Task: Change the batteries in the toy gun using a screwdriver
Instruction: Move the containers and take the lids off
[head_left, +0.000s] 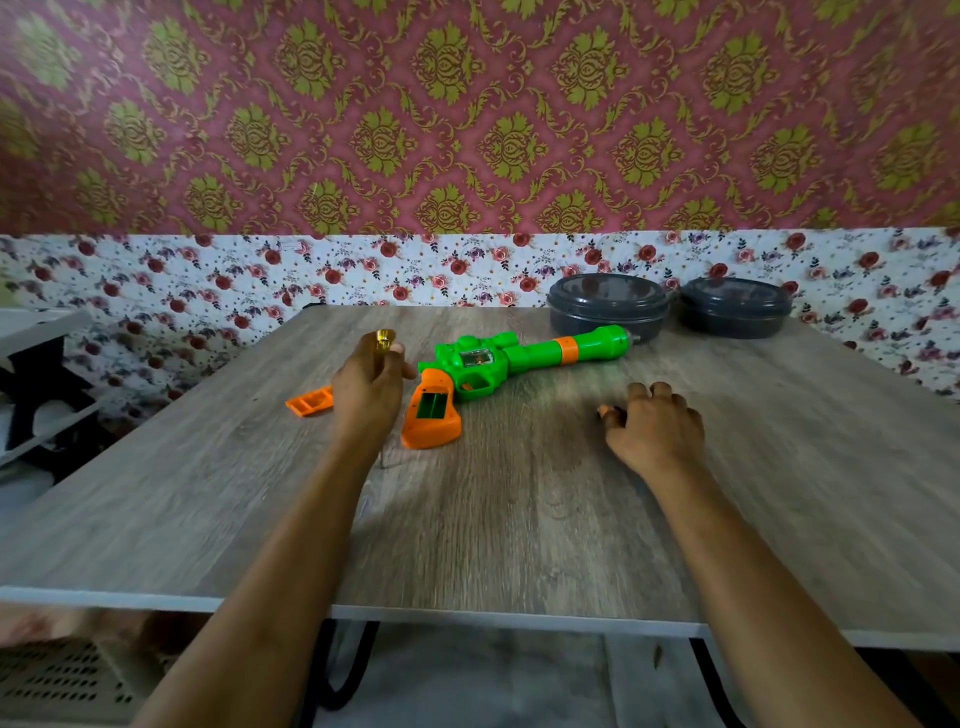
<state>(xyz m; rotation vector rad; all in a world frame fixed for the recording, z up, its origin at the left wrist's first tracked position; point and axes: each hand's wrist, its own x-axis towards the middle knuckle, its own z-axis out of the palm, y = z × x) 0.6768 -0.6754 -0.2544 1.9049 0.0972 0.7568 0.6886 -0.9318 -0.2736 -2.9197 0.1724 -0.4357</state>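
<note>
My left hand (370, 389) is curled around the screwdriver (383, 340). Its yellow handle end pokes out above my knuckles, and a thin bit of shaft shows below my wrist. The rest is hidden in my grip. This hand sits just left of the toy gun (498, 358), close to its orange grip, though I can't tell if they touch.

My right hand (655, 423) is well apart from the left, palm down on the tabletop (519, 519) with the fingers bent under. Something small, orange and dark, shows at the thumb tip. I can't make out what it is, or whether I'm pinching it.

The toy gun lies on its side mid-tabletop, barrel pointing away to the right. The battery compartment (431, 405) in the grip is uncovered, its inside too dim to read. An orange cover (310, 402) lies flat left of my left hand, partly hidden behind it. Two dark lidded containers (608, 306) stand at the far edge, and the barrel tip overlaps the nearer one.
</note>
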